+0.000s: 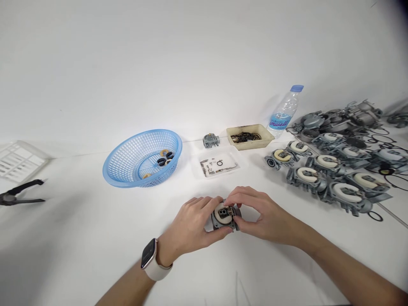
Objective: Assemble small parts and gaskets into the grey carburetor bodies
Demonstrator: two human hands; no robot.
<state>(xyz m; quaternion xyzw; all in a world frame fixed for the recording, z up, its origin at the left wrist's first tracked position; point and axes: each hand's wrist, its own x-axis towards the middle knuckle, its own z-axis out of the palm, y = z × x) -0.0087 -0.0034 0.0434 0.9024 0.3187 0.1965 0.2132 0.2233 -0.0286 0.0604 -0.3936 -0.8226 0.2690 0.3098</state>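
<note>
A grey metal carburetor (218,224) rests on the white table in front of me, its inner side facing up. Set in it is a cream C-shaped float (219,217) around a dark centre with two round holes. My left hand (194,223) grips the carburetor from the left, thumb along the near edge and fingers at the far edge. From the right, my right hand (259,214) has thumb and fingers closed on the carburetor's right side, by the float's hinge end. Whether a small part is pinched there I cannot make out.
Behind stand a blue basket (111,175) with several floats, a clear tray of small parts (229,154), another carburetor (210,140), a cream box of rings (248,145) and a water bottle (288,104). Several carburetors (307,176) lie right; pliers (19,193) left.
</note>
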